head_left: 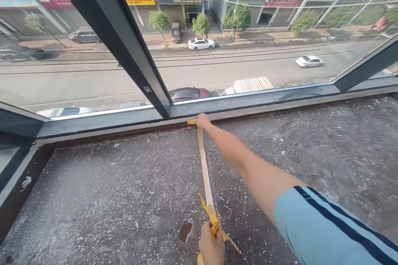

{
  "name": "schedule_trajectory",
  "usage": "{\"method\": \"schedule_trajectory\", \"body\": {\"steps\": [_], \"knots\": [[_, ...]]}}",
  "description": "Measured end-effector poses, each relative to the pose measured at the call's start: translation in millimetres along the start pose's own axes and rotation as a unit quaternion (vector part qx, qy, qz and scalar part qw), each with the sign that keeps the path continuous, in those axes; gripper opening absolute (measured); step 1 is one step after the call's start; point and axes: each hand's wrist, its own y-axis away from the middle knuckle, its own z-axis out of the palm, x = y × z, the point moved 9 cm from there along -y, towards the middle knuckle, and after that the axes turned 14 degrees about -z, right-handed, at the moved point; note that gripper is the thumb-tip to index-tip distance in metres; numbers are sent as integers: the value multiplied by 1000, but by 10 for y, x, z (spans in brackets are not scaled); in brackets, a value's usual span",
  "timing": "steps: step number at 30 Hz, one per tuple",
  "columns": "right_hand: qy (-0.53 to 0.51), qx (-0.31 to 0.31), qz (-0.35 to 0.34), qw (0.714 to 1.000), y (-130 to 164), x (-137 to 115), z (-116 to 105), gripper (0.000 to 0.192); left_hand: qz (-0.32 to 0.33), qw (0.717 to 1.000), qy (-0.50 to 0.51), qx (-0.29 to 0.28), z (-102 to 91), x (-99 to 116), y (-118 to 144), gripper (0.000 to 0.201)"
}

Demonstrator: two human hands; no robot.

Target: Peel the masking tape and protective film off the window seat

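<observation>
A long yellow tape [205, 169] runs straight across the dark speckled sill [124, 190], from the near edge to the window frame. My right hand [202, 121] is stretched out and presses the tape's far end against the foot of the dark window frame [174, 109]. My left hand [210, 248] is at the bottom of the view, closed around the crumpled near end of the tape. A thin dark line lies beside the tape on its right.
The sill is covered in white flecks and dust, with a small chipped patch [185, 231] near my left hand. A slanted dark mullion [118, 33] splits the glass. Beyond the glass lies a street with cars and shopfronts far below.
</observation>
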Motion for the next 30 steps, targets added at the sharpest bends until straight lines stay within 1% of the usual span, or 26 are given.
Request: {"method": "schedule_trajectory", "body": {"steps": [4,8,10,13,19,25,30], "knots": [[20,-30,6,999,-59,-65,-43,18,-6,994,105,-41,115,162,240,18],[35,-41,7,999,-108,-112,-143,16,-16,986,158,-44,131,258,367,18],[42,-43,8,998,-113,-117,-216,16,-15,986,160,-43,111,289,388,22],[56,-45,8,997,-100,-98,-364,15,-27,986,156,-51,98,278,393,27],[88,-44,6,995,-13,17,-716,15,-45,987,141,-62,122,251,409,24],[106,-42,-7,993,107,119,-1040,14,-20,979,169,-113,251,432,487,27],[119,-44,-14,992,164,198,-1341,13,5,976,181,-123,304,607,592,28]]}}
